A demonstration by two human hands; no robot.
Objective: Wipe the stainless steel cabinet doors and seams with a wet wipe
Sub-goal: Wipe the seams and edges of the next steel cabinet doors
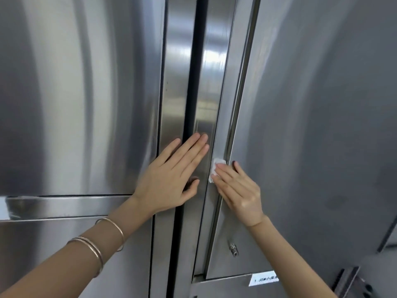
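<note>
Wet wipe (217, 168): small, white, crumpled, on narrow steel strip (233, 82) at left edge of right cabinet door (311, 125), touching groove there. Right hand (240, 190) presses it with straight fingers, not curled around it. Left hand (171, 179) I see flat on metal, fingers straight and together, lying across dark seam (191, 82). Left cabinet door (75, 93) beside it. Bangles (96, 250) on left forearm. Lower on right door: small lock (233, 250), white label (264, 280), text I cannot read.

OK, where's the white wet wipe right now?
In the head view, just right of centre, the white wet wipe is pressed against the right-hand vertical seam by the fingers of the right hand.
</note>
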